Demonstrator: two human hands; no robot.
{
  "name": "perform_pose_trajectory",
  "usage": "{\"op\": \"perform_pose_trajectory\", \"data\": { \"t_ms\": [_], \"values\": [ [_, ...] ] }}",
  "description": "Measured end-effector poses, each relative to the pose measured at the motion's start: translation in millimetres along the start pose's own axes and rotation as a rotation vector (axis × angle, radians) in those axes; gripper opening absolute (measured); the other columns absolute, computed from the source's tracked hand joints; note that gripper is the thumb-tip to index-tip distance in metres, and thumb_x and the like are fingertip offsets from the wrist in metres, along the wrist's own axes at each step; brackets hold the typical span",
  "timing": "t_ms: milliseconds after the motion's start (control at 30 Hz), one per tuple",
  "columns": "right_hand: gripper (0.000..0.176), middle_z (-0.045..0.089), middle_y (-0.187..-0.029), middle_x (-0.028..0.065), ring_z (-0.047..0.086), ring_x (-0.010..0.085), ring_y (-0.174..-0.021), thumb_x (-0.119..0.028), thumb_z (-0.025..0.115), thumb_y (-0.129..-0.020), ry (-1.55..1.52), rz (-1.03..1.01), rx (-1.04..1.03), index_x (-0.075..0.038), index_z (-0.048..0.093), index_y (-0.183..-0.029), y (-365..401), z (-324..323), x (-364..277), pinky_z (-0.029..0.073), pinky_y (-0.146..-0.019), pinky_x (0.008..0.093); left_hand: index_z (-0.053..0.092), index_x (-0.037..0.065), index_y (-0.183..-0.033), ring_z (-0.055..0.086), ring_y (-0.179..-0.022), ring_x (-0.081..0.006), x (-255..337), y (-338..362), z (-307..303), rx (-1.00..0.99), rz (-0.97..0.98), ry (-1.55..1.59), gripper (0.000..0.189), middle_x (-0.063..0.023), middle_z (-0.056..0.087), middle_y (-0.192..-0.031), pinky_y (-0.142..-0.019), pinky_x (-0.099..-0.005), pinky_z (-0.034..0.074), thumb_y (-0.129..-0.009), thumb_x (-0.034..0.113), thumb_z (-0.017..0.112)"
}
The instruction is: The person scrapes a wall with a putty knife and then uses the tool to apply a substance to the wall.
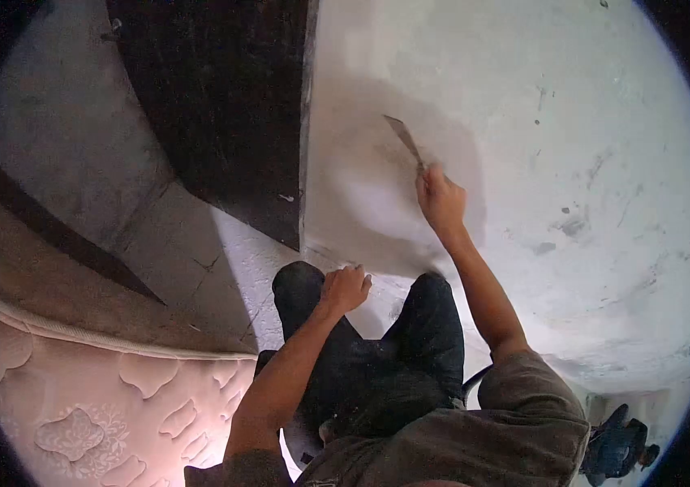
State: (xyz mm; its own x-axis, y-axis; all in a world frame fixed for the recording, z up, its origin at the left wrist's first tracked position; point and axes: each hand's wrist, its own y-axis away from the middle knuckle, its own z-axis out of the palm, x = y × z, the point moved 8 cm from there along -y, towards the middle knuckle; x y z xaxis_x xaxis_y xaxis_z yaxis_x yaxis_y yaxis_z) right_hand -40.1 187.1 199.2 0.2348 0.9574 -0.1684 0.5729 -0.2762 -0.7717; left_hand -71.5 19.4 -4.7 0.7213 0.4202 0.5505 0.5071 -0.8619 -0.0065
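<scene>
My right hand [442, 201] is closed around the handle of a putty knife [403, 136], held up in front of the whitish wall [515, 122]. Its flat blade points up and to the left, close to the wall; whether it touches cannot be made out. A damp-looking darker patch and shadow surround the blade on the wall. My left hand [345, 290] rests by my left knee with its fingers curled in. Whether anything is inside those fingers is hidden.
A dark door panel [223, 97] stands left of the wall. A pink quilted mattress [77, 406] lies at lower left, beside light floor tiles [239, 260]. A dark object [621, 445] sits at lower right. My bent knees are close to the wall.
</scene>
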Motion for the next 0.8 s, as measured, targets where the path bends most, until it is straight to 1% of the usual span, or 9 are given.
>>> {"op": "perform_pose_trajectory", "data": {
  "t_ms": [67,200,300,467,567,600,667,733,800],
  "values": [
    [0.015,0.062,-0.064,0.0124,0.06,0.0335,-0.052,-0.022,0.062,-0.086,0.153,-0.041,-0.244,-0.011,0.052,-0.086,1.1,30.9,12.7,0.045,-0.044,0.0457,0.061,-0.004,-0.095,0.064,-0.082,-0.0396,2.5,0.2,-3.8,0.0,0.012,0.004,0.036,-0.023,0.065,-0.087,-0.078,-0.0516,0.05,-0.09,0.03,0.05],
    [0.014,0.061,-0.062,0.0129,0.06,0.0347,-0.053,-0.024,0.059,-0.088,0.024,0.049,-0.068,-0.011,0.053,-0.088,-0.2,9.3,5.7,0.046,-0.046,0.0471,0.06,-0.003,-0.098,0.064,-0.085,-0.04,-0.9,-3.2,-3.1,-0.046,-0.023,-0.011,0.036,-0.0228,0.065,-0.09,-0.078,-0.0514,0.05,-0.091,0.031,0.049],
    [0.015,0.06,-0.061,0.0139,0.06,0.0362,-0.054,-0.024,0.058,-0.089,0.206,0.068,-0.309,-0.011,0.052,-0.089,5.3,25.7,11.6,0.046,-0.049,0.0476,0.06,-0.002,-0.098,0.063,-0.086,-0.0405,1.2,0.0,2.6,-0.049,-0.001,-0.017,0.035,-0.0227,0.065,-0.089,-0.078,-0.0515,0.049,-0.091,0.031,0.049],
    [0.021,0.059,-0.062,0.0163,0.058,0.0338,-0.053,-0.026,0.06,-0.088,-0.243,0.178,-0.336,-0.006,0.056,-0.081,17.0,24.7,10.2,0.044,-0.05,0.0429,0.059,-0.001,-0.094,0.063,-0.086,-0.0407,1.5,0.0,-8.4,-0.023,-0.043,0.034,0.034,-0.0221,0.065,-0.089,-0.077,-0.0517,0.049,-0.091,0.031,0.049],
    [0.027,0.058,-0.059,0.0115,0.055,0.0221,-0.05,-0.028,0.061,-0.089,-0.391,0.262,-0.416,-0.005,0.058,-0.076,33.4,21.2,1.2,0.041,-0.05,0.0359,0.056,-0.001,-0.092,0.063,-0.086,-0.0402,-8.4,-10.8,-9.4,0.09,-0.093,0.306,0.038,-0.0221,0.065,-0.089,-0.073,-0.0502,0.049,-0.093,0.036,0.05],
    [0.027,0.058,-0.059,0.0115,0.055,0.0221,-0.05,-0.028,0.061,-0.089,-0.391,0.265,-0.422,-0.005,0.058,-0.076,43.1,21.0,-3.5,0.041,-0.05,0.0359,0.057,0.0,-0.095,0.063,-0.077,-0.033,-11.5,-15.4,-11.8,0.17,-0.105,0.55,0.042,-0.0183,0.065,-0.087,-0.069,-0.044,0.049,-0.093,0.041,0.05],
    [0.033,0.054,-0.058,0.0037,0.048,0.0118,-0.053,-0.031,0.06,-0.091,-0.719,0.673,-0.569,-0.003,0.058,-0.075,87.9,39.1,-2.0,0.038,-0.05,0.0303,0.058,0.0,-0.097,0.062,-0.068,-0.0258,-9.5,-18.4,-21.1,0.244,-0.126,0.795,0.046,-0.0145,0.065,-0.085,-0.065,-0.0379,0.049,-0.093,0.045,0.05],
    [0.034,0.049,-0.059,-0.0022,0.046,0.0069,-0.055,-0.032,0.057,-0.093,-0.861,0.697,-0.562,-0.003,0.058,-0.076,109.4,37.2,-22.7,0.035,-0.048,0.0266,0.059,0.003,-0.1,0.056,-0.068,-0.0147,-3.3,-12.4,-32.7,0.243,-0.242,1.324,0.046,-0.0055,0.062,-0.09,-0.063,-0.0278,0.046,-0.094,0.047,0.05],
    [0.029,0.039,-0.059,-0.0076,0.031,0.0025,-0.047,-0.031,0.055,-0.095,-1.148,0.89,-0.645,-0.009,0.052,-0.077,138.2,39.5,-49.2,0.022,-0.041,0.0208,0.059,0.003,-0.102,0.053,-0.069,-0.0128,-9.9,-11.3,-32.5,0.245,-0.288,1.359,0.045,-0.0033,0.061,-0.091,-0.063,-0.0262,0.043,-0.094,0.047,0.05]
  ]
}}
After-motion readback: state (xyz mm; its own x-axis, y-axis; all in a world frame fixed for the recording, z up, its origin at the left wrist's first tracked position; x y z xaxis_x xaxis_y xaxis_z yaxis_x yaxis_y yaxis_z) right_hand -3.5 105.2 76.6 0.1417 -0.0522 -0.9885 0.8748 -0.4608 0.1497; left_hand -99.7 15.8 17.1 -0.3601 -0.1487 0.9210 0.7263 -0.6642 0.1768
